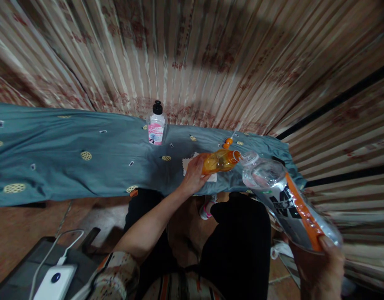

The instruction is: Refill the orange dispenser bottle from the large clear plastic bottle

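Note:
My left hand (194,175) is wrapped around a small orange see-through bottle (218,161), which it holds tilted, its mouth toward the right. In my right hand (323,262), gripped near its base, is a large clear plastic bottle (273,196) with a silver, black and orange label. This large bottle leans to the left, and its neck meets the small bottle's mouth; I cannot tell whether liquid passes between them. Under my left hand lies a pale scalloped-edged cloth or paper (212,178). Just behind the small bottle lies an orange spray or pump head (228,143) with a clear tube.
A clear bottle with a black cap and pink label (156,127) stands on the blue-green pineapple-print cloth (110,166). Pleated curtains (179,54) hang close behind. At lower left, a white power bank (56,283) with a cable rests on a dark surface.

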